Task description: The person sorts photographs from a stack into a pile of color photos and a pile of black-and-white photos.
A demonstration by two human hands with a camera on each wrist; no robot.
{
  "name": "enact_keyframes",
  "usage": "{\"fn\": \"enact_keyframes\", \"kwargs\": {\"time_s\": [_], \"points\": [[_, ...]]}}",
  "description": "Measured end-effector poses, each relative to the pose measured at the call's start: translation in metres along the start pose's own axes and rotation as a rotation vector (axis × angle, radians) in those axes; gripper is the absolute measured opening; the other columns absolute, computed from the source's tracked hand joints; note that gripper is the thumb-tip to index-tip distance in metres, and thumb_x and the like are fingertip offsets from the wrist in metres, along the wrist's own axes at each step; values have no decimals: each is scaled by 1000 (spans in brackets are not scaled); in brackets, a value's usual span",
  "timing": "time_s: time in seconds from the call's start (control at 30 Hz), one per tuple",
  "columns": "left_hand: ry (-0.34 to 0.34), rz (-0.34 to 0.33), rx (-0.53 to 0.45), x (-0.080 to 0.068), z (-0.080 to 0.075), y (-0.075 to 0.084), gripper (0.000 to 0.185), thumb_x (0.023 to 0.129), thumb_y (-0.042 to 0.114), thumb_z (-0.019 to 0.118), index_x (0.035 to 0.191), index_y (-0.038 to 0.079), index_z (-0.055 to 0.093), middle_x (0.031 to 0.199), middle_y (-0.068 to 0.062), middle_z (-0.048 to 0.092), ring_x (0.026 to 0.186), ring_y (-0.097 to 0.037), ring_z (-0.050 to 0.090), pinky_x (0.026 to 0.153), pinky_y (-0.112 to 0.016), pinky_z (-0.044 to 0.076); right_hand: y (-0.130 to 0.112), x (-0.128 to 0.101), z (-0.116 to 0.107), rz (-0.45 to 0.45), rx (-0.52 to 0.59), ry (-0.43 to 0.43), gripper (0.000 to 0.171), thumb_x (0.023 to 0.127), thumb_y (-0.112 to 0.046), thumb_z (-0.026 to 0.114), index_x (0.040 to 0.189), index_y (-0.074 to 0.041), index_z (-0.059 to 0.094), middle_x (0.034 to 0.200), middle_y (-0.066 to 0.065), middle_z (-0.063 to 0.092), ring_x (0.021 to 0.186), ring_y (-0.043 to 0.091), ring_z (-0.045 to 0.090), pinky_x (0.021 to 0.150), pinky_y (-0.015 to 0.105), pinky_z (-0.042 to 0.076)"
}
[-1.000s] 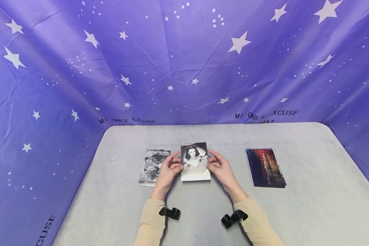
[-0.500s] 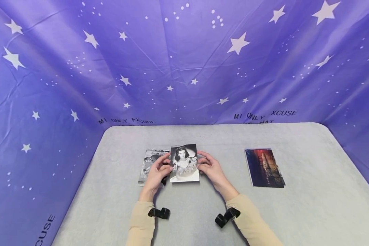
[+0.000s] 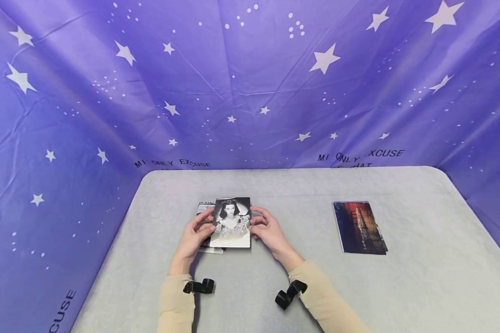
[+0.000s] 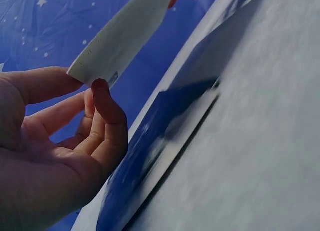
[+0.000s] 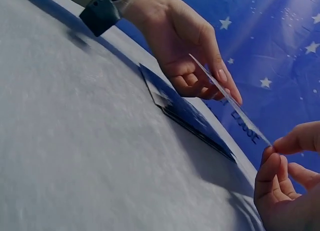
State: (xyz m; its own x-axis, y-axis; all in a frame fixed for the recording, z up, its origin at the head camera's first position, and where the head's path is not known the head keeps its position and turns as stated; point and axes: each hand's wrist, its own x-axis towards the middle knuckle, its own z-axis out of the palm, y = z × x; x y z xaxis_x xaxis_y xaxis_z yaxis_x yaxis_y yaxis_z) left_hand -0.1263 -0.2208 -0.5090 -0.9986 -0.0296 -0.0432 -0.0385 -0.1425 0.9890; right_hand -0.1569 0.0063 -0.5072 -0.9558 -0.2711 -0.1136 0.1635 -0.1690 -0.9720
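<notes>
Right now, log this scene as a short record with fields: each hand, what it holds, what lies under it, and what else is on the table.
left hand: pinches the left edge of the portrait photo
right hand: pinches the right edge of the same photo
portrait photo: black and white, held above the table, clear of it in the wrist views
photo beneath: lies flat, mostly covered by the held one
colour card: lies flat, apart to the right
table: grey cloth surface
</notes>
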Motion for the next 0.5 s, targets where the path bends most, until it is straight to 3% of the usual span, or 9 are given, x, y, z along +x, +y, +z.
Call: {"fn": "enact_keyframes", "kwargs": {"time_s": [0.23, 0.5], "points": [[48, -70, 114, -3, -22, 5, 55, 84, -16, 57, 137, -9, 47, 107, -12, 53, 83, -7, 60, 72, -17, 49, 1, 5, 21, 5, -32, -60, 56, 78, 15, 58, 132, 6, 45, 93, 16, 54, 64, 10, 54, 54, 22, 44], [69, -92, 346, -5, -35, 15, 52, 81, -16, 59, 132, -10, 51, 102, -16, 54, 80, -10, 51, 60, -17, 44, 8, 9, 36, 40, -74, -115, 60, 76, 15, 57, 134, 8, 42, 93, 14, 54, 63, 11, 53, 52, 22, 45]]}}
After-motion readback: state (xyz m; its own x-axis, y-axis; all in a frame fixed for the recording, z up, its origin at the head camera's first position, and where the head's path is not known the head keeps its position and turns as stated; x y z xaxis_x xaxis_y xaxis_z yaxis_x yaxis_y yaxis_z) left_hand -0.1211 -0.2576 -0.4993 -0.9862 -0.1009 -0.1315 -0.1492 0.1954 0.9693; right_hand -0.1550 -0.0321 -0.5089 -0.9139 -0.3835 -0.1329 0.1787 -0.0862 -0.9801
